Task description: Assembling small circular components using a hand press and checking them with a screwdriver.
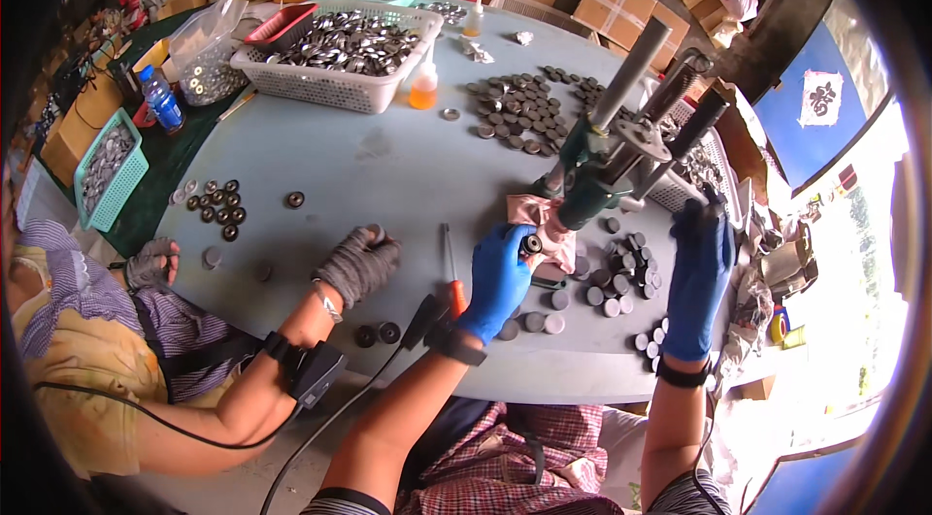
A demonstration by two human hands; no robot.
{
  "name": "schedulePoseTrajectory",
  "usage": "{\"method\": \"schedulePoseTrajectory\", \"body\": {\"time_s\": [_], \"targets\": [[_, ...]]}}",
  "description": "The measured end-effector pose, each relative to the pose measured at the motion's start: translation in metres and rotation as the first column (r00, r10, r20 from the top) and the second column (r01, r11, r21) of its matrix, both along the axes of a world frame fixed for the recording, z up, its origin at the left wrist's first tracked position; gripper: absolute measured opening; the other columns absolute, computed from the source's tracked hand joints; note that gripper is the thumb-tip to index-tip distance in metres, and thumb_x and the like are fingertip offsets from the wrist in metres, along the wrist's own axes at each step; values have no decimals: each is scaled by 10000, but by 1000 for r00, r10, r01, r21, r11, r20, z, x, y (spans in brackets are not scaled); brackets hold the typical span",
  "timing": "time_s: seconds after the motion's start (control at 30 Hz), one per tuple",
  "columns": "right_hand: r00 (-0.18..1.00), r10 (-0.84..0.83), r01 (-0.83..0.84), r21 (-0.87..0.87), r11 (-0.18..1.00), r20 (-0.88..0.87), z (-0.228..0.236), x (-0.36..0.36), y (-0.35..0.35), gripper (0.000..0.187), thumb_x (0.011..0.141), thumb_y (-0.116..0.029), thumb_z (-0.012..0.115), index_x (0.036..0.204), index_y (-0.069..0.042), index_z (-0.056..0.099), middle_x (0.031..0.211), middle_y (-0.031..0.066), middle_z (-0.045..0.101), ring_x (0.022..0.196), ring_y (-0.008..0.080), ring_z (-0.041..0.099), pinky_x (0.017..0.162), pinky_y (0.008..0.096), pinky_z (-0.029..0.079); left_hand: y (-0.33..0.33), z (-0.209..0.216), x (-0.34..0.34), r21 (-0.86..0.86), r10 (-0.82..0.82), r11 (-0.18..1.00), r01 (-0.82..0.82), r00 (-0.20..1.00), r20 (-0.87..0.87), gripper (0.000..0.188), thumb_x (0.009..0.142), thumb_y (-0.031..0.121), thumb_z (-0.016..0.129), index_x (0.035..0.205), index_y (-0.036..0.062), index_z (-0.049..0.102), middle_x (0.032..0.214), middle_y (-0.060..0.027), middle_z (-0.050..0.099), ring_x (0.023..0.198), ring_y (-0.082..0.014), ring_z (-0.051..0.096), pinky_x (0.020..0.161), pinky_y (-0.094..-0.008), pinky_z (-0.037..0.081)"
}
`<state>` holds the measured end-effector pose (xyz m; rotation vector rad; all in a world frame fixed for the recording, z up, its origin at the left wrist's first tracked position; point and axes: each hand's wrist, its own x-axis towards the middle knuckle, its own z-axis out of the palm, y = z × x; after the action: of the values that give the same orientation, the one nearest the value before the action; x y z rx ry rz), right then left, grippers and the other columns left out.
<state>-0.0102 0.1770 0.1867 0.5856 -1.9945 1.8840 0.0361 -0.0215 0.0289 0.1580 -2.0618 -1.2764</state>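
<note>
My left hand (498,272), in a blue glove, is closed on a small round black part with a hole in its middle (531,244). It is just in front of a green hand press (592,187), beside a pink cloth (549,224) at the press's foot. My right hand (701,267), also blue-gloved, is raised right of the press, near the rim of a basket of metal pieces (701,164). Its fingertips look dark, and whether they grip anything is unclear. Several dark round caps (621,272) lie between my hands. An orange-handled screwdriver (454,282) lies left of my left hand.
A co-worker's grey-gloved hand (361,265) rests over the table at left. Round black parts (221,206) lie beyond it. A white basket of metal discs (379,93), a bottle of orange liquid (423,88) and more dark caps (524,107) are farther back. Cables run from wrist-worn devices.
</note>
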Motion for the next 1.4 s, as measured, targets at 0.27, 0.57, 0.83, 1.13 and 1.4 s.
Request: {"method": "schedulePoseTrajectory", "body": {"time_s": [0.27,0.57,0.83,1.13,1.4], "targets": [[996,89,-85,-159,984,22,53,-142,11,459,1039,-382,448,1295,-8,516,1168,131,644,1086,224,630,915,356,505,29,-37,-54,-158,76,985,-63,995,72,382,667,226,825,995,112,668,991,-100,608,944,-328,597,776,-472,465],[975,221,-222,-293,930,-39,25,-50,2,399,1074,-369,284,1080,-55,531,780,42,501,674,165,471,643,313,424,31,-36,-56,-187,121,975,-123,992,-23,461,677,233,850,1044,89,611,945,-121,639,875,-333,627,743,-447,508],[872,460,-488,-235,841,-166,-20,-10,13,483,1010,-548,379,1039,-79,489,707,64,490,622,179,440,738,357,393,31,-28,-54,-182,175,970,-158,981,80,433,651,182,842,1001,63,617,982,-128,626,916,-322,612,765,-440,503],[999,-16,32,-450,893,38,1,-34,37,399,1009,-139,522,1388,-31,463,1211,58,584,1016,96,556,915,272,433,34,-12,-12,-116,160,982,-149,983,90,360,749,82,774,1040,73,561,971,-141,629,874,-325,623,742,-404,509],[913,196,-148,-158,976,357,-34,39,3,304,952,-4,538,1252,7,583,1077,52,606,844,90,531,739,212,418,37,9,40,614,-212,774,152,977,26,373,883,-55,589,1235,47,515,1062,-13,598,932,-103,605,835,-257,508]]}}
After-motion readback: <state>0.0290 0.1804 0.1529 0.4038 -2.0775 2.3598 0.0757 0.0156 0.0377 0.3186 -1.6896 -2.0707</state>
